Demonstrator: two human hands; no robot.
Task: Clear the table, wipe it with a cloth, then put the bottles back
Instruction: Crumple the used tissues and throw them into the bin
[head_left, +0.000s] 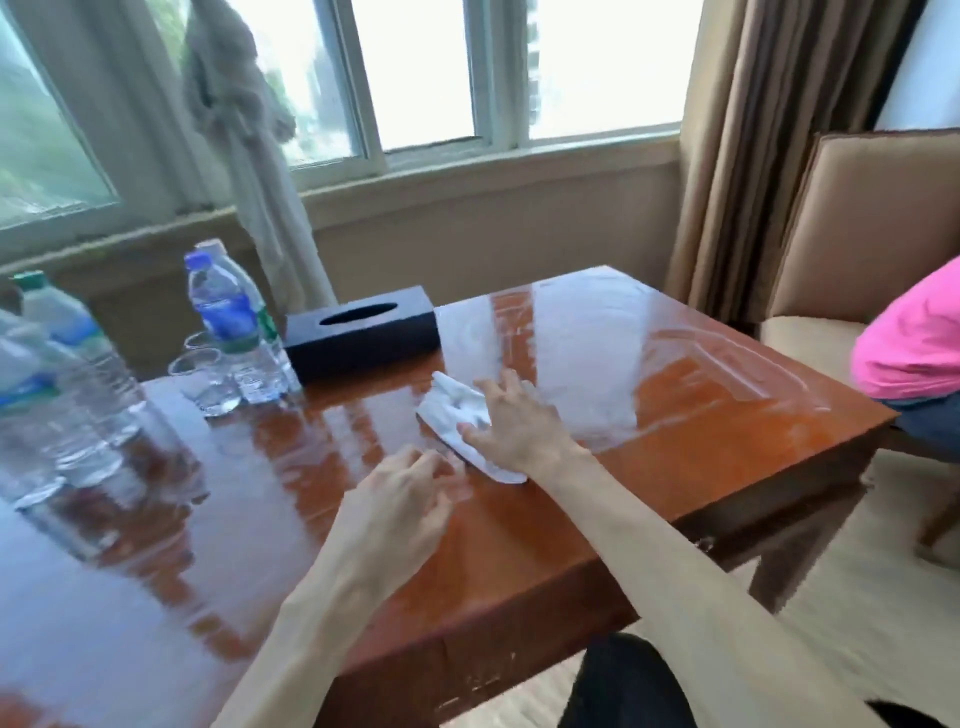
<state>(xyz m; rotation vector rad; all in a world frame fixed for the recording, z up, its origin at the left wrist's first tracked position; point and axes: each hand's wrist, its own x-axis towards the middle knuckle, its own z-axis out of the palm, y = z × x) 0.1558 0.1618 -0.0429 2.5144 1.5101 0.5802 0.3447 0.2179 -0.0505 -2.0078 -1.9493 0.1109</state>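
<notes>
One head-worn view, wide-angle, tilted and aimed forward and down across the table (675, 395) from its near edge. Both forearms enter from the bottom of the frame, close to the lens. Facing is toward the window (415, 73); the chair (857, 234) is seen at right.

Bottles (234, 332), tissue box (361, 332) far-left.
</notes>
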